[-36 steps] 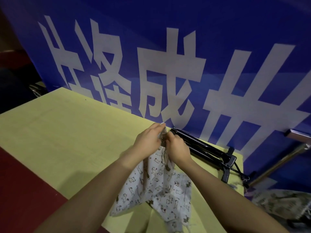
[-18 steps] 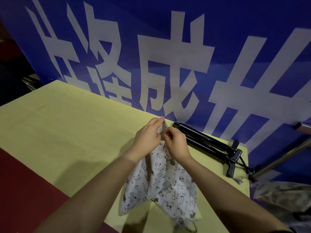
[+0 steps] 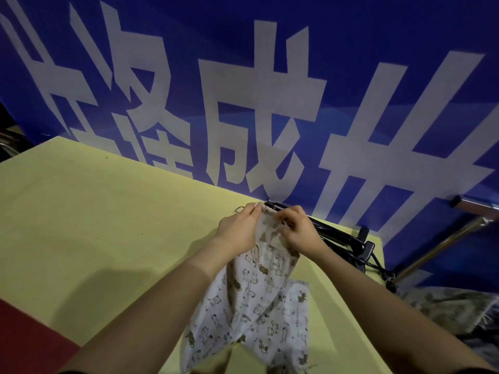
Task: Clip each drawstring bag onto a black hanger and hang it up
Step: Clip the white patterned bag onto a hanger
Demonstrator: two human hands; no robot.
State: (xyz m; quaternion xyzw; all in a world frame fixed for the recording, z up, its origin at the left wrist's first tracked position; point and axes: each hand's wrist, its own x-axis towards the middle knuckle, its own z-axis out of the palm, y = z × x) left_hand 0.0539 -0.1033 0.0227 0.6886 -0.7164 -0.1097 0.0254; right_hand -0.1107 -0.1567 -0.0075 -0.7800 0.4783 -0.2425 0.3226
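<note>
soft printed bag pinched at its top edge, hangers waiting behind

head view: both hands meet at the top edge of a drawstring bag [image 3: 251,300], white cloth with small animal prints. the left hand [image 3: 237,233] has its fingers [image 3: 249,211] together, clamped on the left side of the gathered mouth; the right hand [image 3: 299,233] has its fingers [image 3: 283,220] curled and clamped on the right side of the same edge. the bag hangs limp from that grip and its lower part spills in folds over the near edge of the yellow desk [image 3: 94,225].

just behind the bag's top edge, against the blue banner [image 3: 351,49], lies a bundle of black hangers [image 3: 343,241] on the desk; the right hand covers its near end. a thin wire loop [image 3: 239,209] shows just left of the bag's top, touching the left fingertips; what it belongs to i cannot tell.

judgement: the cloth looks light, thin and floppy, with no stiffness of its own, so it likely sags and bunches wherever it is unsupported. the hemmed mouth with the cord channel seems the firmest place to take hold, spread flat between two pinches so a clip bites both layers. it is not fragile, though thin fabric could slip from a shallow bite.
</note>
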